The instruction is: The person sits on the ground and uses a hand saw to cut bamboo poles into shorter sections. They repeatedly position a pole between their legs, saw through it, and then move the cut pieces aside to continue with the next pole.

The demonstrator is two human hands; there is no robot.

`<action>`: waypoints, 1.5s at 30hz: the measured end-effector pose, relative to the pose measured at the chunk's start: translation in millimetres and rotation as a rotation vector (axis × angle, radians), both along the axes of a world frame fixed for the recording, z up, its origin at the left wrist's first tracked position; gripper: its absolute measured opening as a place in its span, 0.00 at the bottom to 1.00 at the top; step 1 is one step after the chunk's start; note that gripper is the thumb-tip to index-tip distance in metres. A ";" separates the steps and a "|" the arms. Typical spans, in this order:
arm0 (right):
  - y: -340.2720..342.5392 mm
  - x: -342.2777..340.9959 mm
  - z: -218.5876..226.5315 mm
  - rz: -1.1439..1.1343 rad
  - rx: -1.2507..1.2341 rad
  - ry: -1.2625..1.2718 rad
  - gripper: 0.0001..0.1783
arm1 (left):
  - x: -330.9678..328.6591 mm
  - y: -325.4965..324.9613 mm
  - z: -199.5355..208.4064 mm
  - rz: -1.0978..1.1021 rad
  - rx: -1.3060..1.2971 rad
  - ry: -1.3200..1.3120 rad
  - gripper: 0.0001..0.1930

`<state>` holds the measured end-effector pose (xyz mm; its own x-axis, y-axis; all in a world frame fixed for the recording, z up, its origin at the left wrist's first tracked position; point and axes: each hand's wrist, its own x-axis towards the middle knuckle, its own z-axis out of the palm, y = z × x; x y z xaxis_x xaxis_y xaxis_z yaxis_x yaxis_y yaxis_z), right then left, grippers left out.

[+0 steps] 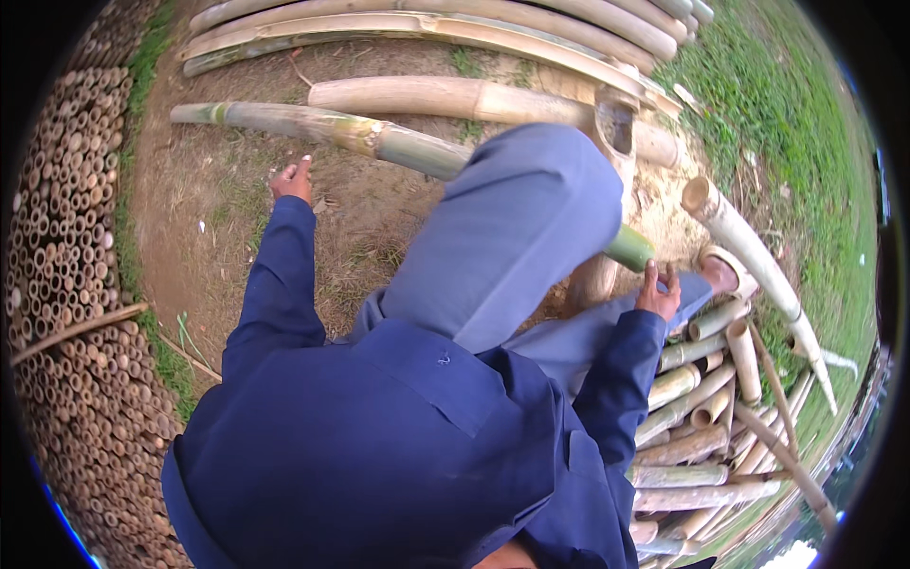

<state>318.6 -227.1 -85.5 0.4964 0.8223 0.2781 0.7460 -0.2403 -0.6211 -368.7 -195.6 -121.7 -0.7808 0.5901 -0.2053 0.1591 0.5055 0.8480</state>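
A green-and-tan bamboo pole (332,130) runs from the upper left toward the right, its middle hidden by my bent leg (521,228). Its bright green end (629,248) shows past the leg. At that end is my right hand (659,294), fingers apart, a fingertip at or very near the cut rim. My left hand (292,180) hovers over the ground just below the pole's left part, apart from it. Its fingers are loosely bent with a gap between them, and nothing shows in them.
A thicker bamboo pole (408,97) lies beyond, beside a notched bamboo piece (616,128). Long poles (531,27) lie at the top. Stacked cut bamboo (71,237) fills the left. Loose bamboo pieces (687,431) pile at lower right, near a long pale pole (749,247) and grass (787,123).
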 end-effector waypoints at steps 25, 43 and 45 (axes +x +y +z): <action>3.8 -41.5 30.2 -0.005 0.058 1.112 0.20 | 80.2 279.5 112.7 -0.298 0.379 -0.775 0.56; 265.4 -108.8 290.9 0.768 0.426 0.547 0.26 | 228.5 89.6 231.9 -1.304 0.295 -0.711 0.43; 209.6 -117.1 253.6 0.725 0.259 0.576 0.22 | 235.0 73.0 247.3 -1.285 0.362 -0.688 0.44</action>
<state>201.5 -17.4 168.1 0.0089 0.9303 0.3667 0.2230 0.3557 -0.9076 -133.7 -122.6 125.5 0.4804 0.8770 -0.0038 -0.1511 0.0870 0.9847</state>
